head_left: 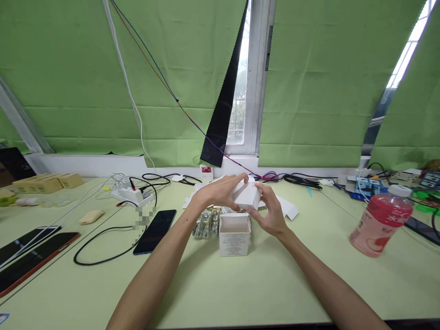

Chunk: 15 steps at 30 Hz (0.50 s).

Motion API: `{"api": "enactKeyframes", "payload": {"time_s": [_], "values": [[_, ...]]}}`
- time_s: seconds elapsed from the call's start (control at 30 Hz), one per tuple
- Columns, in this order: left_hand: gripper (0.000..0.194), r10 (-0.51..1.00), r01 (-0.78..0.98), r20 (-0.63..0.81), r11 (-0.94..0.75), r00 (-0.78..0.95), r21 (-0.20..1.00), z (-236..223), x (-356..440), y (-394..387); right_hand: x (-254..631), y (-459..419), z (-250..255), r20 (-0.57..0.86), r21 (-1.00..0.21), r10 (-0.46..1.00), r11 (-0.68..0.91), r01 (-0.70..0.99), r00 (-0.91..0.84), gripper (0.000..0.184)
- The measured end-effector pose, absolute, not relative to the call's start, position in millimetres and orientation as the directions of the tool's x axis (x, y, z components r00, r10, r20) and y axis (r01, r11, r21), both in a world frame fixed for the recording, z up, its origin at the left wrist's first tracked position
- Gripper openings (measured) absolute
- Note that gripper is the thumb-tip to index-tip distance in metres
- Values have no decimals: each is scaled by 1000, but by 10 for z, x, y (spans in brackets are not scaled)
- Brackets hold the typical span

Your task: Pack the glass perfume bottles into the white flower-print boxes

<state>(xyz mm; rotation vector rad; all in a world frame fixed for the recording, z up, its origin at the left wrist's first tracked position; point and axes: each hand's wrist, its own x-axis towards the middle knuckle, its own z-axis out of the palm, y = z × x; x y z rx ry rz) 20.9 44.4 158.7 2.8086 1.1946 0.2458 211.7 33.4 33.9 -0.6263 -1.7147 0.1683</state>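
Note:
Between them, my left hand (223, 191) and my right hand (270, 211) hold a small white box (248, 197) above the table. My left fingers lie over its far top edge with the thumb at its near left side; my right fingers and thumb grip its right end. Just below and nearer to me, an open white carton (234, 240) with small print on its front stands upright. Several clear and gold-coloured packets (206, 223) lie in a heap behind the carton, partly hidden by my left wrist. Flat white cardboard pieces (286, 207) lie behind my hands.
A pink drink bottle (381, 220) stands tilted in view at the right. To the left lie a black phone (158, 229), a power strip (132, 195), looped cables and two dark tablets (41, 261). Yellowish boxes (48, 182) sit at the far left.

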Motion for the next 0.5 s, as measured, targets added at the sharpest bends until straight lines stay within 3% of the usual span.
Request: {"api": "enactKeyframes", "payload": {"time_s": [0.5], "values": [[68,714,702,128,-701,689,126,1574,202,452,2114,347,328,870,-439,482,852,285,-101,62]]}}
